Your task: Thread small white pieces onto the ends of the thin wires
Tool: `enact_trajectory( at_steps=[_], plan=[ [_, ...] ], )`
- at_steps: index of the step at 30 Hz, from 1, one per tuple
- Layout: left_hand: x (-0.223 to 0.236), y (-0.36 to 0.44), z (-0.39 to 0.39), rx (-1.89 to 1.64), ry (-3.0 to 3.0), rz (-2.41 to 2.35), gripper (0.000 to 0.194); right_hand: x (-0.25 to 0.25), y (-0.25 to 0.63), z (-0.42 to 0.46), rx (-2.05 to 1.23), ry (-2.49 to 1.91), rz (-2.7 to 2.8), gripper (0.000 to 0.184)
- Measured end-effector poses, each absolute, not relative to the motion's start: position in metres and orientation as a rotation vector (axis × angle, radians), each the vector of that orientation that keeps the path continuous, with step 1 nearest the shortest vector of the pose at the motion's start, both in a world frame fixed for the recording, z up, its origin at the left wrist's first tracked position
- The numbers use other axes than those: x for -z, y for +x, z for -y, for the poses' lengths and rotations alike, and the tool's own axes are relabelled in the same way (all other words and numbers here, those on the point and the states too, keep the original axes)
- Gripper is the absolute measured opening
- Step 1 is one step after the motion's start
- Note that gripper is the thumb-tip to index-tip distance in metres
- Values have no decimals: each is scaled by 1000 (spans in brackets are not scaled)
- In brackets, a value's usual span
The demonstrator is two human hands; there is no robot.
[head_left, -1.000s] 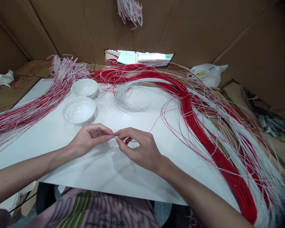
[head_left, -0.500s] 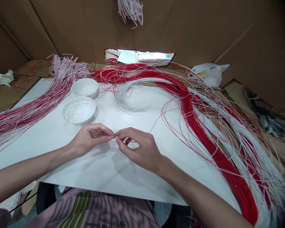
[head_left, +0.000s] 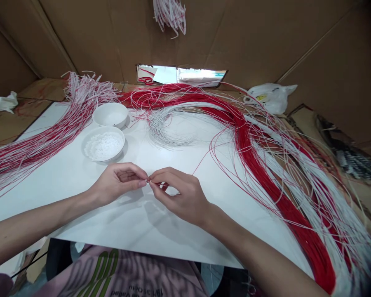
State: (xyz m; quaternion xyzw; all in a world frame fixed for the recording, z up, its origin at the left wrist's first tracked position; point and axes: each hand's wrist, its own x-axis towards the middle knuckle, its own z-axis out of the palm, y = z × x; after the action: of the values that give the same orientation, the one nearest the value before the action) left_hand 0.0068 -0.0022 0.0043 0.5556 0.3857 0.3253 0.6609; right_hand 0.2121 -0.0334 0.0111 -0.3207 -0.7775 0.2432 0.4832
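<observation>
My left hand [head_left: 119, 184] and my right hand [head_left: 181, 194] meet fingertip to fingertip above the white tabletop [head_left: 123, 222]. Between thumb and forefinger, my left hand pinches a tiny whitish piece whose kind is too small to make out. My right hand pinches thin red and white cords [head_left: 172, 189], which pass back under its fingers. A single red cord [head_left: 201, 162] runs from behind the right hand toward the loose cords. Beyond the left hand stands a white bowl [head_left: 86, 153] filled with small white pieces [head_left: 102, 145].
Another white bowl [head_left: 110, 113] stands behind the filled one. Red and white cords with fringed ends [head_left: 83, 93] lie at the left. A long bundle of red cord [head_left: 245, 144] and white cord sweeps along the back and right. Cardboard walls [head_left: 253, 37] surround the table; a plastic bag [head_left: 273, 98] sits back right.
Both hands stay nearly in place, pinched together. The fingertips have shifted slightly and the tiny piece between them shows less than before.
</observation>
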Motion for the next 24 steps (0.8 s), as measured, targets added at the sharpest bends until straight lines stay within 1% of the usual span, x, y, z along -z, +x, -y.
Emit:
enact_trajectory(
  at_steps=[14, 18, 21, 24],
  plan=[
    [-6, 9, 1, -791, 1322, -837, 9, -12, 212, 34, -623, -804, 1910, 13],
    [-12, 12, 1, -841, 1443, -865, 6, -9, 214, 32, -637, -821, 1938, 14],
    [-14, 11, 0, -848, 1597, -894, 1, -5, 215, 30, -563, -868, 1947, 12],
    [-10, 7, 0, -846, 1695, -885, 9, -2, 216, 29, -486, -930, 1948, 10]
  ],
)
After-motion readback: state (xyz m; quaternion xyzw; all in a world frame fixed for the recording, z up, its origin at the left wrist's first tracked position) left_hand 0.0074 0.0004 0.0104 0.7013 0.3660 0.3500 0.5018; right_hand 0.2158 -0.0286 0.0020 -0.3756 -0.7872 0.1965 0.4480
